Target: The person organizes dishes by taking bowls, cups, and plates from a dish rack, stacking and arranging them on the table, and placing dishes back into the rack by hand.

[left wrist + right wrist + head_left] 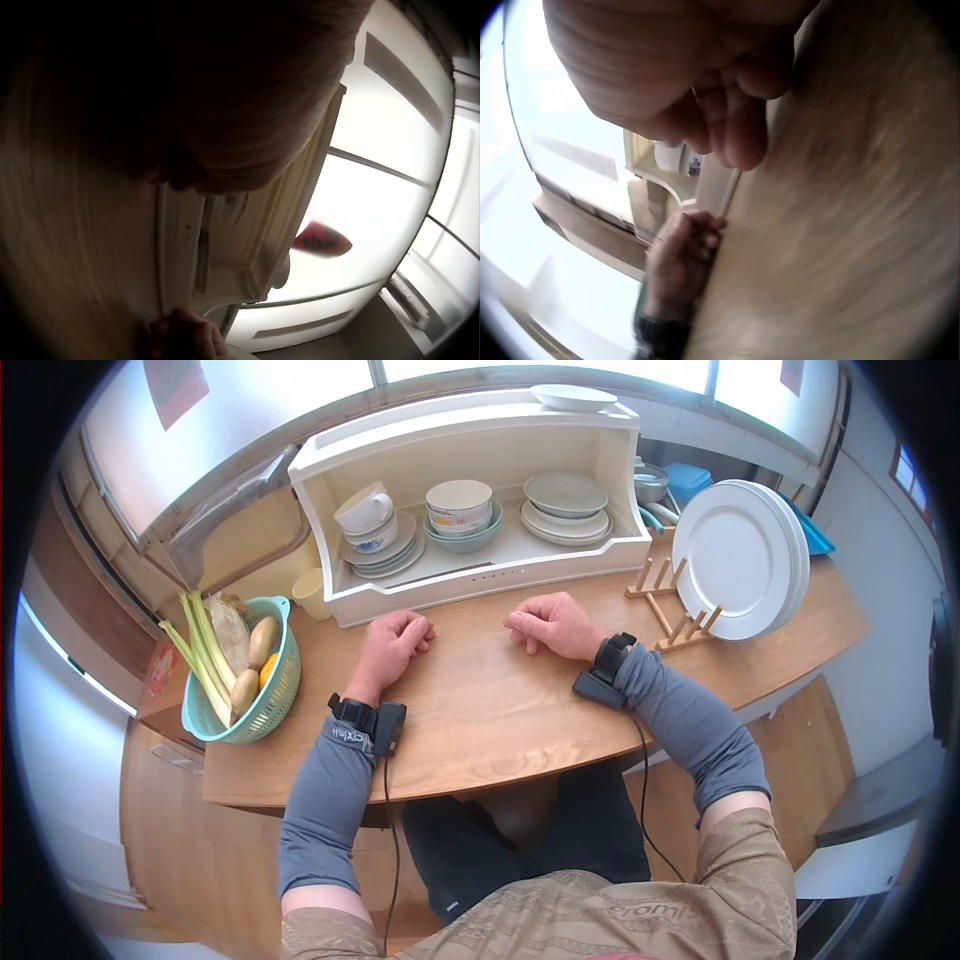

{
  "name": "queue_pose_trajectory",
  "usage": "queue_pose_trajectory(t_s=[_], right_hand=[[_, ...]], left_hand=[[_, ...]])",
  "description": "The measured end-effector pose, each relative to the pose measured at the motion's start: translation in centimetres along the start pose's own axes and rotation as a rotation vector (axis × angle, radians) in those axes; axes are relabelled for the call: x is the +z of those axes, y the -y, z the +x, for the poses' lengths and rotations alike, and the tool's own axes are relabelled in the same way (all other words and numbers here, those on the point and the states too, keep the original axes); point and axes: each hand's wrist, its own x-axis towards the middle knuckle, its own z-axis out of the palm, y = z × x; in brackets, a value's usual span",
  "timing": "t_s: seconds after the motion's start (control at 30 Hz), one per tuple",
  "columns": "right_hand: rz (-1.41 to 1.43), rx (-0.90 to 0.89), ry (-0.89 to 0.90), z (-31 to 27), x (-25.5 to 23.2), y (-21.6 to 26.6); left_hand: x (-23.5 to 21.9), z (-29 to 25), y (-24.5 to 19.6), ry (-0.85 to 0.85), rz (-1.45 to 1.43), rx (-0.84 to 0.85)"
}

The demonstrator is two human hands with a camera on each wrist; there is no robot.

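Both hands rest on the wooden table (pixel 470 710), apart from each other, in front of a white shelf (pixel 490 582). The left hand (pixel 392 650) lies with its fingers loosely curled and holds nothing. To its right, the right hand (pixel 558 628) is likewise loosely curled and empty. Inside the shelf stand stacked cups (pixel 366 510) on plates, bowls (pixel 462 540) and a stack of plates (pixel 566 520). In the right wrist view the bent fingers (pixel 742 135) of the right hand show close up, with the left hand (pixel 679 259) beyond.
A turquoise basket (pixel 270 705) with vegetables stands at the table's left, near a yellow cup (pixel 312 595). At the right, large white plates (pixel 735 560) stand upright in a wooden rack (pixel 665 615). Another plate (pixel 573 398) lies on top of the shelf.
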Motion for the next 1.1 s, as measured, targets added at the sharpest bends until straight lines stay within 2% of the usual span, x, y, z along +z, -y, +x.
queue_pose_trajectory(t_s=[0.3, 0.47, 0.53, 0.63, 1.1], right_hand=[[-0.022, -0.003, 0.099, 0.0, -1.1, -0.4], [0.046, -0.001, 0.046, -0.1, -1.4, -0.9], [0.074, -0.006, 0.058, 0.3, -1.1, -1.1], [0.049, -0.079, 0.07, 0.4, -1.1, -1.5], [0.044, -0.007, 0.046, 0.7, -1.2, -1.6]], left_hand=[[-0.2, 0.0, -0.4, 0.0, 0.019, -0.019], [0.0, -0.1, -0.3, -0.014, -0.003, -0.011], [0.0, -0.3, -0.9, -0.033, 0.07, -0.025], [0.2, -0.6, -1.1, -0.04, 0.041, -0.016], [-0.2, -0.3, -0.6, -0.001, 0.051, -0.007]])
